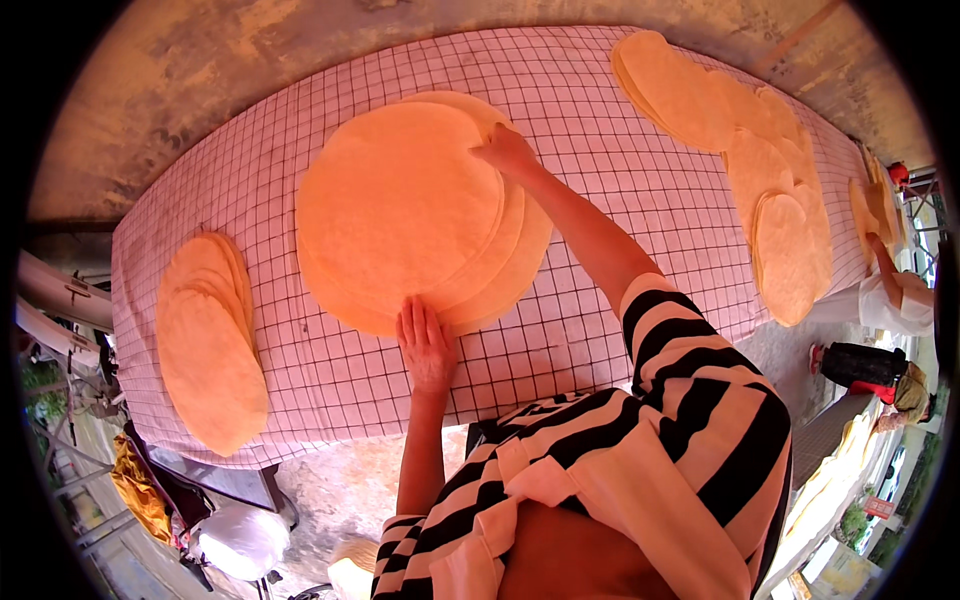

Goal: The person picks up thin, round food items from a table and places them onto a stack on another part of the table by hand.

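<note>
Before me lies a loose stack of large, thin, round sheets [397, 202] that look like flatbreads, their edges fanned out at the lower right. My left hand [426, 349] rests palm down, fingers extended, on the near edge of this stack. At the far right rim, my right hand [510, 152] pinches the edge of the top sheet between thumb and fingers. Beneath the stack is a checked cloth [585, 315] spread over the table. A smaller pile of similar sheets [214, 360], seemingly oval, lies to the left.
Overlapping piles of sheets [780, 225] run along the table's right part. Beyond them, a person in white [900, 300] reaches to another pile [874, 202]. Another person [862, 364] is farther right. A plastic-covered seat [244, 540] stands near the table's left front. A stained wall [187, 90] borders the far side.
</note>
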A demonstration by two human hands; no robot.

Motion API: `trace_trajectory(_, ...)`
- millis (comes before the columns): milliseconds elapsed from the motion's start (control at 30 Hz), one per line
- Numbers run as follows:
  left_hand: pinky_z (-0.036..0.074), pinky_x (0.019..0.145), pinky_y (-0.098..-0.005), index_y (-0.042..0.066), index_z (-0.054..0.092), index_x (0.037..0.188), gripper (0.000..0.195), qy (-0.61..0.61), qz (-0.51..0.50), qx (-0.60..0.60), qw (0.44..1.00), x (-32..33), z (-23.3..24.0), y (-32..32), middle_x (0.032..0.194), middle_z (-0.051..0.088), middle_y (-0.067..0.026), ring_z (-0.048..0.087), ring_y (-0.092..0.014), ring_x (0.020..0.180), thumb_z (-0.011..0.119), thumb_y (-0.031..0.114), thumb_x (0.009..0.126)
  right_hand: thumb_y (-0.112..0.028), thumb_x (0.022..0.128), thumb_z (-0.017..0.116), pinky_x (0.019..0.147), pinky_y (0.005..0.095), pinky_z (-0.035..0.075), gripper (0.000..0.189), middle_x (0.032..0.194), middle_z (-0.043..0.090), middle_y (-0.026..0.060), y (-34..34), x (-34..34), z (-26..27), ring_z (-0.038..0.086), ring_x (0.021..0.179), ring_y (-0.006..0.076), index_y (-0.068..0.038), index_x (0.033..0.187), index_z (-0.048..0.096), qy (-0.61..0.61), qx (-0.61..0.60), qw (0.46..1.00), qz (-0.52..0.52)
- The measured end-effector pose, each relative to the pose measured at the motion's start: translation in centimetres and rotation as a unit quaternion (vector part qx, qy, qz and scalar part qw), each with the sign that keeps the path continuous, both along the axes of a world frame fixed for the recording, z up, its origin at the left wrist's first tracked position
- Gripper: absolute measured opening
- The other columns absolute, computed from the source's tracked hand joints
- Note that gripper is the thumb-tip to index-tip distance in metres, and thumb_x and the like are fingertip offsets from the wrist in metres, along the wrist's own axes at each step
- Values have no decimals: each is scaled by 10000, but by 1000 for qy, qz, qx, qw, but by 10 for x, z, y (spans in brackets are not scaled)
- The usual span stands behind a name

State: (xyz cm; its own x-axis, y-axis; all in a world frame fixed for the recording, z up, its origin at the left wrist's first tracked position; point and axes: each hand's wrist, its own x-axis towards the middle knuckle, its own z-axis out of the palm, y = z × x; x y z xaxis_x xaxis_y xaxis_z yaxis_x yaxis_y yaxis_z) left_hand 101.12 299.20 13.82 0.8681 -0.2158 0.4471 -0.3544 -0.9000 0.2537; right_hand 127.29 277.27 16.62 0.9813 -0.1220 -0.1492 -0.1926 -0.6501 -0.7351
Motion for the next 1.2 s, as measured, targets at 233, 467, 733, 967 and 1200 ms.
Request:
trace_trajectory(233, 322, 958, -493, -75, 475, 1095, 328, -17, -11, -3, 1000, 1, 4, -2, 1216, 449, -216, 402, -378, 1164, 533, 81, 813, -172, 709, 571, 617, 345, 439, 170, 748, 563, 139, 36, 15, 29, 569, 718, 232, -33, 803, 544, -21, -131, 975, 180)
trace_trajectory(467, 363, 916, -479, -69, 511, 1031, 256, -57, -21, -19, 998, -1, -1, 0, 1160, 481, -201, 454, -360, 1084, 543, 53, 808, -190, 775, 603, 630, 314, 470, 237, 818, 595, 86, 98, -8, 188, 587, 742, 162, 15, 877, 539, -115, 248, 934, 229)
trace_trajectory(733, 371, 889, -470, -66, 517, 1018, 252, -41, -12, -18, 999, -2, -2, 3, 1098, 508, -178, 469, -356, 1026, 549, 51, 798, -163, 786, 584, 667, 289, 468, 237, 883, 597, 43, 5, -52, 117, 585, 808, 146, -33, 984, 574, 43, 278, 956, 88)
trace_trajectory(967, 364, 891, -475, -34, 534, 990, 212, -36, -23, -19, 999, 0, 0, 0, 1052, 522, -170, 469, -366, 1001, 544, 48, 795, -228, 687, 622, 646, 303, 458, 340, 841, 599, 101, -45, -61, -11, 580, 750, 173, 0, 933, 565, 8, -39, 999, 18)
trace_trajectory(1200, 367, 896, -467, -36, 540, 980, 210, -53, -23, -11, 998, -1, 4, -3, 1047, 527, -166, 477, -346, 1004, 541, 36, 783, -225, 669, 649, 705, 321, 473, 395, 904, 614, 133, -37, -70, -5, 602, 832, 202, 2, 983, 570, 52, 213, 976, 9)
